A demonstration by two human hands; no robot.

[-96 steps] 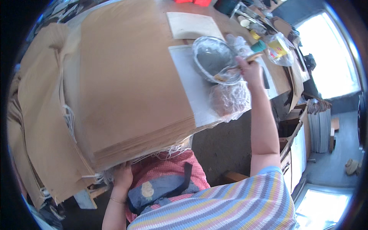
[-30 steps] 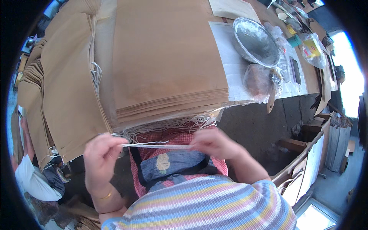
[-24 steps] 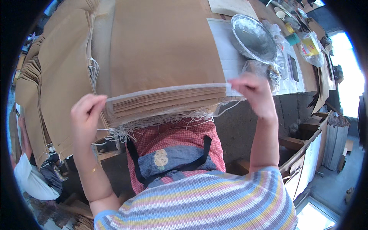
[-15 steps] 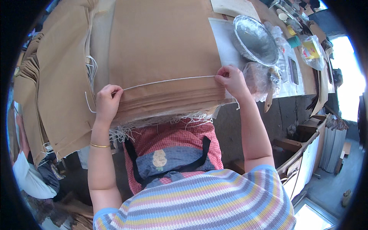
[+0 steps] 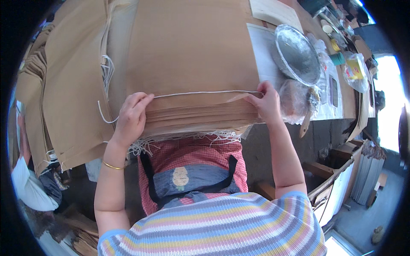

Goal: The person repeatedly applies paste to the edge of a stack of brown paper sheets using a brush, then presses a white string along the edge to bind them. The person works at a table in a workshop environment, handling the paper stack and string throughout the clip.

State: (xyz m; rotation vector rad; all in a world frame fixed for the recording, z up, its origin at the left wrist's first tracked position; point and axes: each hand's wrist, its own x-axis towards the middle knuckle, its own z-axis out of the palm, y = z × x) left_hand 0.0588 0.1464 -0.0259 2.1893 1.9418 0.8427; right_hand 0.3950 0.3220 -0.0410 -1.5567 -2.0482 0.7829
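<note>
We pinch a white string (image 5: 205,92) taut across the near edge of the brown paper stack (image 5: 188,55), left hand (image 5: 130,117) and right hand (image 5: 267,102) each clenched on an end. A yellow package (image 5: 354,70) lies at the counter's far right edge.

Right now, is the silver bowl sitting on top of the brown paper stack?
No, the silver bowl rests on a white sheet to the right of the brown paper stack, not on it.
</note>
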